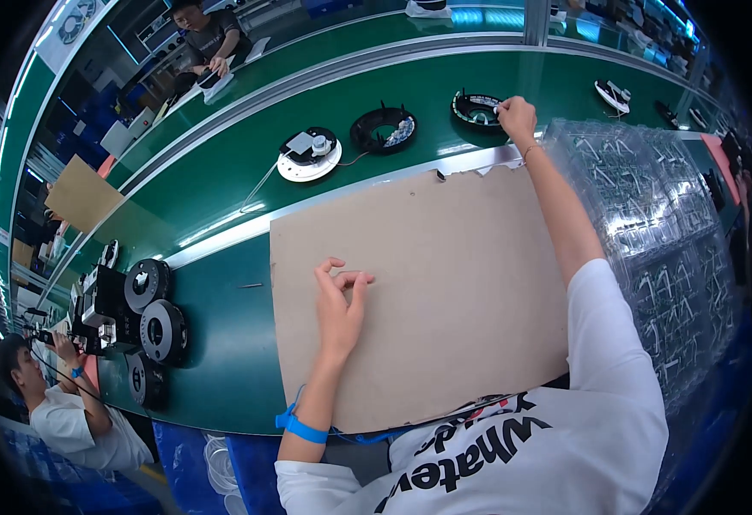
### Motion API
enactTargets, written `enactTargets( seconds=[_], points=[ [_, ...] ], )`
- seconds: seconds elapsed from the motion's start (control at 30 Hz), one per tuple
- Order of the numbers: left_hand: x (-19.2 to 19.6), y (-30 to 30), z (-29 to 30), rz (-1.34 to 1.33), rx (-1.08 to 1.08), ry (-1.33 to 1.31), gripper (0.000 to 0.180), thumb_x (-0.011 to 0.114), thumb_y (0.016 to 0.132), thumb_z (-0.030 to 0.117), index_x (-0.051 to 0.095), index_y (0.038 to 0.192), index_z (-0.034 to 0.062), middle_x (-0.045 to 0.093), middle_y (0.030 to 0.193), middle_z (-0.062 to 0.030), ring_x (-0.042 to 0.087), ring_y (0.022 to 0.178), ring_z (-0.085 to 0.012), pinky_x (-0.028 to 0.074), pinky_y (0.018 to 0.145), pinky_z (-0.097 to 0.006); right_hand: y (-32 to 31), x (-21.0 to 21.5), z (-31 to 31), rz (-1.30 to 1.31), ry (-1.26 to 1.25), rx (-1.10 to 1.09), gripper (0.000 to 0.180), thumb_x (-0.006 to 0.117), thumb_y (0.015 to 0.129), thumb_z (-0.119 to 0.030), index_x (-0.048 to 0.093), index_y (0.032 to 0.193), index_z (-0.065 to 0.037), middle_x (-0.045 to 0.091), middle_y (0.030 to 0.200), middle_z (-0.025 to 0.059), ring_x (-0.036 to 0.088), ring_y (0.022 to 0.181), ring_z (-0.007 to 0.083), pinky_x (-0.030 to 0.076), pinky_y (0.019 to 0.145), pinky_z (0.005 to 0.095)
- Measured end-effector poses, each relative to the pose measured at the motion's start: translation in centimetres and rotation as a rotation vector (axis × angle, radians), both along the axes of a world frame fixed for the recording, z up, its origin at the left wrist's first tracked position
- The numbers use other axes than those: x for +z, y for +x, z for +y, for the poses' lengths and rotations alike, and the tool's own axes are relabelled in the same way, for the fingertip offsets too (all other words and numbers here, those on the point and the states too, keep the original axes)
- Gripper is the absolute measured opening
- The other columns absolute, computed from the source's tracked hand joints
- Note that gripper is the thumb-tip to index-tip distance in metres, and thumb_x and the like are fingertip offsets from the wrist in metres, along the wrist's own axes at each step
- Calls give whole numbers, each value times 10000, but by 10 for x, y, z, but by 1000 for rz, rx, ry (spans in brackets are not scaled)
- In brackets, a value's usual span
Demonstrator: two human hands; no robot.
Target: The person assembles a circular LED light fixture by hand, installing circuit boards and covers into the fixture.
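Observation:
My right hand [518,118] reaches far forward over the green conveyor, its fingers closed at the right rim of a round black housing [470,123] with a pale curved part inside. A small pale spot shows at the fingertips, too small to name. Over the brown cardboard sheet [445,257] hangs my left hand [339,309], empty, with fingers bent and apart. A blue wrist strap [303,427] with a cord circles the left wrist. Left of the held housing on the conveyor lie another black ring-shaped housing [383,130] with wiring and a white round unit [309,156] with a black top.
Clear plastic trays [633,189] of small circuit parts are stacked at my right. Several round black-and-grey units [163,332] stand on the bench at left. A white device [612,97] lies farther along the conveyor. Co-workers sit at left [84,421] and across [213,39].

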State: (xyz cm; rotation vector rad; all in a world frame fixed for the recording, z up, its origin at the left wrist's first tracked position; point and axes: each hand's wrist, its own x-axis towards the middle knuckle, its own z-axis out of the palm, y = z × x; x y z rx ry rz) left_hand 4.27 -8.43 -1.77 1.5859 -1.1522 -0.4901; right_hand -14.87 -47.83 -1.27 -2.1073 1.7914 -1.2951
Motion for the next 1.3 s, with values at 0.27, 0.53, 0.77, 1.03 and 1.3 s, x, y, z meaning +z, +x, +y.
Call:
enactTargets(
  seconds=[0.27,0.53,0.77,1.03,1.3],
  points=[
    [4,-1,-1,-25,11,38,321,499,905,181,311,1102,10,640,810,-106,593,776,-187,426,753,-289,55,14,41,342,-403,85,183,607,728,-129,563,886,-49,517,917,136,570,808,328,467,649,442],
    [7,-3,-1,-16,-23,42,309,494,905,168,316,1102,10,639,800,-97,591,789,-183,424,774,-290,159,-6,109,661,-233,656,560,574,669,-37,464,1206,-151,396,1244,78,394,1058,330,330,837,468],
    [-3,2,-1,-49,26,20,443,549,867,152,296,1217,54,555,1107,-144,527,1020,-220,393,870,-341,148,30,138,831,-429,754,112,630,648,-133,629,759,-148,619,804,-14,442,1006,226,309,812,415],
    [-1,-12,1,-375,-192,-148,817,697,735,204,175,1352,85,90,1460,-139,130,1351,-313,128,1087,-472,31,39,265,866,-587,1157,130,624,633,-221,634,685,-102,590,672,7,482,898,237,317,826,431],
    [10,-39,6,-293,-348,103,523,647,711,33,452,1196,19,440,1296,-166,257,1320,-334,217,1055,-406,-97,80,222,529,-150,969,170,575,757,-195,578,834,-44,606,816,146,586,822,306,462,700,410]
  ],
)
